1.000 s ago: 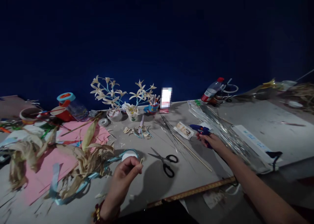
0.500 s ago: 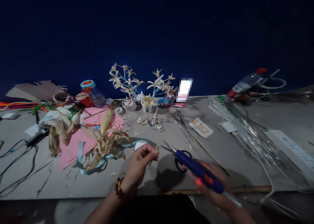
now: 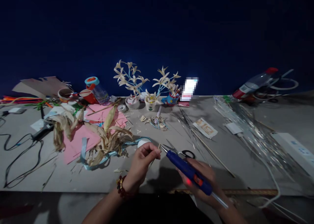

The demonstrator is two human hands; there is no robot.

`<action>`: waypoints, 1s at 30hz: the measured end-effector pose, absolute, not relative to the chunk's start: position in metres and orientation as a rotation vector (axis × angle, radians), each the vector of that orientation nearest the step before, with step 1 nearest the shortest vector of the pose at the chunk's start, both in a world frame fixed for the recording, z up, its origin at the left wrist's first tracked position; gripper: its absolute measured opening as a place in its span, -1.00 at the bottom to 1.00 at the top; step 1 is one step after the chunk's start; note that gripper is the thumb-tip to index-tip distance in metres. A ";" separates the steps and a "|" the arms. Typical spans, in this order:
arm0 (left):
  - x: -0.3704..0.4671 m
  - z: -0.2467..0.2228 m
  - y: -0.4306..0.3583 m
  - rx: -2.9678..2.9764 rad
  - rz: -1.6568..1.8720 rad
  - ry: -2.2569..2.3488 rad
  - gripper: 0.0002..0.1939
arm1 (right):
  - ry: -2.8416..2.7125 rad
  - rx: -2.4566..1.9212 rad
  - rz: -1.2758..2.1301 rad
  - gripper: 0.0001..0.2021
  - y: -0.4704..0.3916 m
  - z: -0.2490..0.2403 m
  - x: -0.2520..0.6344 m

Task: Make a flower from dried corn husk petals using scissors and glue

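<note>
My right hand (image 3: 203, 175) is wrapped round a blue hot glue gun (image 3: 187, 170), a clear glue stick poking from its rear and a red light glowing on its side. Its metal nozzle points left, right by the fingertips of my left hand (image 3: 144, 158). Those fingers pinch a thin, pale strip (image 3: 160, 146), perhaps dried husk, mostly hidden by the fingers. Whether nozzle and strip touch, I cannot tell. Behind the glue gun lie black-handled scissors (image 3: 188, 154) on the table. Dried corn husks (image 3: 108, 145) and blue ribbon (image 3: 84, 152) lie left of my left hand.
Husk flowers stand in a white cup (image 3: 150, 103) at the back. Pink paper (image 3: 79, 140) and a black cable (image 3: 39, 152) lie to the left. To the right are wires (image 3: 255, 135), a white power strip (image 3: 294, 152) and a tilted bottle (image 3: 252, 83).
My right hand has brought the glue gun leftward, its nozzle now close to my left fingertips. My left hand keeps its pinch. The view has shifted slightly.
</note>
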State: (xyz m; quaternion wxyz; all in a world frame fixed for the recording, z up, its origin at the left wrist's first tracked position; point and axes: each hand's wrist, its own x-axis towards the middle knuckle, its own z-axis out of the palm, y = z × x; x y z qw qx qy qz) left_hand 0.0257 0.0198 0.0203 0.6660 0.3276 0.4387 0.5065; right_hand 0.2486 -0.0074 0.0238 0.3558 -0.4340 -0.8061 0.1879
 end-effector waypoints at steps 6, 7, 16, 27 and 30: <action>0.026 0.021 0.019 0.776 1.154 1.015 -0.70 | -2.120 -1.117 0.398 -0.94 -0.007 0.023 0.249; 0.027 0.021 0.019 0.786 1.153 1.020 -0.70 | -2.127 -1.116 0.397 -0.93 -0.006 0.023 0.249; 0.027 0.018 0.016 0.842 1.170 1.030 -0.74 | -2.114 -1.106 0.422 -0.84 -0.006 0.020 0.252; 0.025 0.023 0.016 0.899 1.164 1.066 -0.71 | -2.151 -1.128 0.365 -0.82 -0.006 0.018 0.251; 0.025 0.023 0.016 0.896 1.165 1.057 -0.72 | -2.152 -1.130 0.361 -0.85 -0.007 0.014 0.254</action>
